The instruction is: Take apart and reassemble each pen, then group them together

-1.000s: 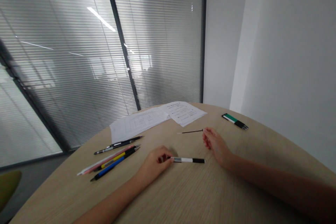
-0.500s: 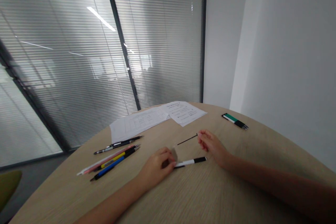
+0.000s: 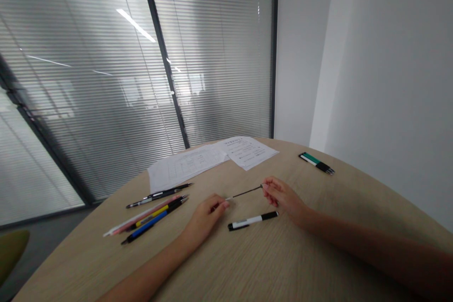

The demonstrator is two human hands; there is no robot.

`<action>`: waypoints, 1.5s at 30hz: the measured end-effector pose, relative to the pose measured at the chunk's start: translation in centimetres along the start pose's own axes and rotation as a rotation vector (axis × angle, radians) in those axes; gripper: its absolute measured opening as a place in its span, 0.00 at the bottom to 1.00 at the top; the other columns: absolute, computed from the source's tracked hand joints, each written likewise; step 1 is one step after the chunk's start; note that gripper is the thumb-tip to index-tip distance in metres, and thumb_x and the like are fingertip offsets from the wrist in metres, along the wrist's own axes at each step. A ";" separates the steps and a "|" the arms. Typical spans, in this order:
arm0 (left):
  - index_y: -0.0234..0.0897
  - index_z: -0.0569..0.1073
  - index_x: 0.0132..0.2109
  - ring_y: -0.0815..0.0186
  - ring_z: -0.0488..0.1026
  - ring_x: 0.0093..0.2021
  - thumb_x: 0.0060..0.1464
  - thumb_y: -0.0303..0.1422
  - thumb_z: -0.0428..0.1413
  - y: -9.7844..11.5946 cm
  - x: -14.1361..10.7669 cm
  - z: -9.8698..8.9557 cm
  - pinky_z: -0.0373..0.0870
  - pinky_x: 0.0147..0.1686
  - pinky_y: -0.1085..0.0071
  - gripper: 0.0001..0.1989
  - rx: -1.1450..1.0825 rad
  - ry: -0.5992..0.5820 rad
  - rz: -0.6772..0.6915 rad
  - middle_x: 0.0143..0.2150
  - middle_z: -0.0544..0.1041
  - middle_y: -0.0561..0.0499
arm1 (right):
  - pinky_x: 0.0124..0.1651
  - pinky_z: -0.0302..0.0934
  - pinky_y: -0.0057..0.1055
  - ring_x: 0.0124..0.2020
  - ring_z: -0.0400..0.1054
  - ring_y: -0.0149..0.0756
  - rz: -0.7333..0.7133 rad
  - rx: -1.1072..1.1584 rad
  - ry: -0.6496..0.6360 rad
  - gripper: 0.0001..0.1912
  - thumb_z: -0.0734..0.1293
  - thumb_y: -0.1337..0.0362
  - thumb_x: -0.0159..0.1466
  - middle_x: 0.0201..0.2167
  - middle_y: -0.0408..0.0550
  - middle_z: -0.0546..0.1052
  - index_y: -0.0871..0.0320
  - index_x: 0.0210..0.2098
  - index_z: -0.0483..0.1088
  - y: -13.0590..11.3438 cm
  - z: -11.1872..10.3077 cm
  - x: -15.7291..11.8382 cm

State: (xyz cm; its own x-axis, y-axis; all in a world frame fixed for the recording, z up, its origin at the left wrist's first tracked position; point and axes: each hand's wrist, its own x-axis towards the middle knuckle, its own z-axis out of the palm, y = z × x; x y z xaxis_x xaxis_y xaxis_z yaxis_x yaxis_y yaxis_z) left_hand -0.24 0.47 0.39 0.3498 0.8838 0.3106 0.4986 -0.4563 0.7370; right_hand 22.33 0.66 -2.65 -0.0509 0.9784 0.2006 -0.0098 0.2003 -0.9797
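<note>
A thin dark pen refill with a pale left end spans the gap between my hands, just above the tabletop. My right hand pinches its dark right end between thumb and fingertips. At the pale end, the fingers of my left hand are closed on the refill. Below it a white and black pen lies on the table, touched by neither hand.
To the left lie several pens: a blue one, a yellow one and black ones. Printed sheets cover the far side. Green and white pens lie at the right near the edge of the round table.
My left hand has left the white and black pen, moved up and left, and closed on the refill's pale end. My right hand has shifted slightly left with the refill.
</note>
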 end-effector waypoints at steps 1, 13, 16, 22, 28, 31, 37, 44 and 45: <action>0.39 0.73 0.25 0.65 0.65 0.27 0.46 0.38 0.49 0.1 0.0 -0.1 0.59 0.28 0.73 0.12 -0.015 0.008 -0.014 0.23 0.69 0.53 | 0.17 0.47 0.22 0.16 0.55 0.24 0.003 0.006 -0.006 0.10 0.63 0.55 0.53 0.17 0.37 0.63 0.56 0.26 0.63 0.1 0.0 0.0; 0.37 0.72 0.21 0.66 0.62 0.24 0.44 0.43 0.49 0.2 0.1 -0.5 0.56 0.25 0.73 0.16 -0.178 -0.014 -0.149 0.22 0.66 0.53 | 0.18 0.48 0.23 0.16 0.55 0.24 0.008 0.051 -0.160 0.11 0.64 0.55 0.52 0.18 0.37 0.65 0.56 0.27 0.63 -0.4 0.0 -0.4; 0.38 0.71 0.20 0.66 0.62 0.24 0.45 0.43 0.49 -0.1 0.2 -0.4 0.56 0.25 0.73 0.16 -0.161 -0.035 -0.154 0.21 0.66 0.54 | 0.19 0.48 0.23 0.16 0.55 0.24 0.009 0.047 -0.167 0.12 0.64 0.55 0.52 0.18 0.37 0.65 0.57 0.28 0.63 -0.4 0.0 -0.4; 0.39 0.70 0.18 0.66 0.63 0.23 0.45 0.40 0.50 -0.5 0.3 -0.2 0.58 0.26 0.73 0.15 -0.093 -0.031 -0.078 0.19 0.66 0.55 | 0.18 0.48 0.22 0.16 0.56 0.24 -0.004 0.058 -0.175 0.11 0.63 0.55 0.53 0.18 0.37 0.65 0.57 0.27 0.63 -0.5 0.0 -0.5; 0.38 0.71 0.20 0.65 0.66 0.27 0.41 0.39 0.52 -0.2 0.4 0.0 0.60 0.29 0.72 0.10 -0.067 0.078 -0.098 0.23 0.69 0.54 | 0.18 0.47 0.22 0.16 0.55 0.23 0.004 0.080 -0.195 0.10 0.64 0.56 0.53 0.18 0.37 0.65 0.57 0.28 0.62 -0.5 0.0 -0.5; 0.38 0.72 0.22 0.64 0.67 0.28 0.40 0.38 0.53 -0.3 0.4 0.0 0.61 0.31 0.71 0.09 -0.086 0.096 -0.099 0.24 0.70 0.53 | 0.19 0.47 0.22 0.17 0.55 0.23 0.006 0.071 -0.194 0.10 0.63 0.56 0.53 0.18 0.36 0.65 0.57 0.28 0.62 -0.6 0.1 -0.6; 0.37 0.71 0.23 0.65 0.66 0.27 0.42 0.37 0.53 -0.4 0.4 -0.1 0.61 0.29 0.71 0.09 -0.126 0.098 -0.106 0.24 0.70 0.53 | 0.18 0.47 0.22 0.16 0.55 0.23 0.018 0.029 -0.169 0.10 0.63 0.56 0.53 0.18 0.36 0.64 0.57 0.28 0.62 -0.4 0.1 -0.4; 0.36 0.70 0.24 0.66 0.66 0.28 0.42 0.39 0.52 -0.5 0.3 -0.3 0.60 0.29 0.72 0.11 -0.152 0.142 -0.141 0.25 0.70 0.53 | 0.17 0.48 0.22 0.15 0.54 0.23 0.000 -0.055 -0.080 0.08 0.60 0.59 0.55 0.18 0.36 0.61 0.57 0.30 0.60 0.2 0.0 0.0; 0.36 0.70 0.24 0.66 0.66 0.27 0.42 0.40 0.52 -0.6 0.4 -0.3 0.60 0.28 0.73 0.11 -0.148 0.156 -0.151 0.25 0.70 0.53 | 0.17 0.48 0.22 0.16 0.54 0.24 -0.005 -0.084 -0.049 0.08 0.59 0.59 0.55 0.18 0.36 0.61 0.57 0.30 0.60 0.3 -0.1 0.1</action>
State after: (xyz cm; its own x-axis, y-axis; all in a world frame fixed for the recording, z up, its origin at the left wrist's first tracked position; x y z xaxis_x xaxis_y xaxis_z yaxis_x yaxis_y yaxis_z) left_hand -0.64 1.10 0.29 0.1483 0.9511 0.2708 0.4101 -0.3083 0.8583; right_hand 22.38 0.85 -2.91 -0.0999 0.9741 0.2028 0.0733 0.2105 -0.9748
